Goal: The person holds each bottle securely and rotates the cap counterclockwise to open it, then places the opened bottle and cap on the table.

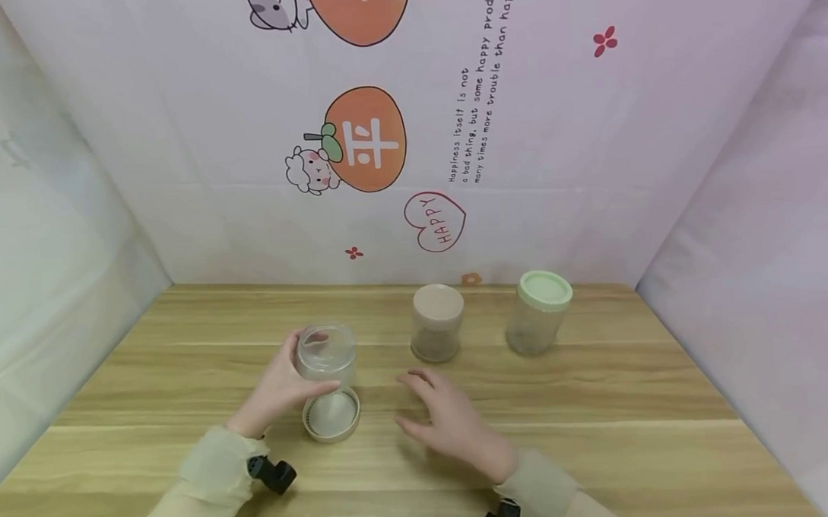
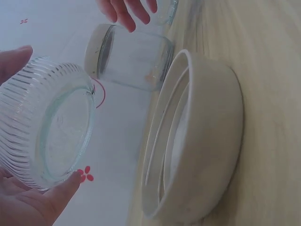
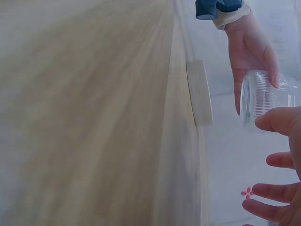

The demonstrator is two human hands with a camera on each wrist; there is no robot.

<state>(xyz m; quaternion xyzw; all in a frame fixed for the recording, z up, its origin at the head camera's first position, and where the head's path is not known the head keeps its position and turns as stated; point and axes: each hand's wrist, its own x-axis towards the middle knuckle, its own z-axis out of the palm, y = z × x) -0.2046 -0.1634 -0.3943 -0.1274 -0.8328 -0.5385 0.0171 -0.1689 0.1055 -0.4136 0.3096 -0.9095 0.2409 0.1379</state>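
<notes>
Left hand [image 1: 276,392] grasping a clear glass jar [image 1: 327,354], thumb on the near side, fingers round the far side. Jar is lidless, ribbed near one end, held up off the tabletop [image 1: 618,426]; which end points down, can't tell. Upturned lid [image 1: 331,416] on the wood just below it: pale beige rim, white inner disc facing up, not touching the jar. Right hand [image 1: 454,424] released, fingers loosely bent and apart, thumb separate, nothing in it; hovers right of the lid, nearer the pink-beige capped jar [image 1: 436,340] than the green-capped one [image 1: 533,326].

Both capped jars closed; pink-beige upright, green leaning in the head view. Walls look cloudy there, contents can't be made out. They stand side by side with a gap between, near the back edge along the printed cloth [image 1: 548,170].

Room: wood shows between lid and right hand, a wide stretch right of the right hand, another left of the left arm. Side edges meet the left cloth [image 1: 57,225] and right cloth [image 1: 750,262], both well apart from the hands. Lid sits well in from every edge.
</notes>
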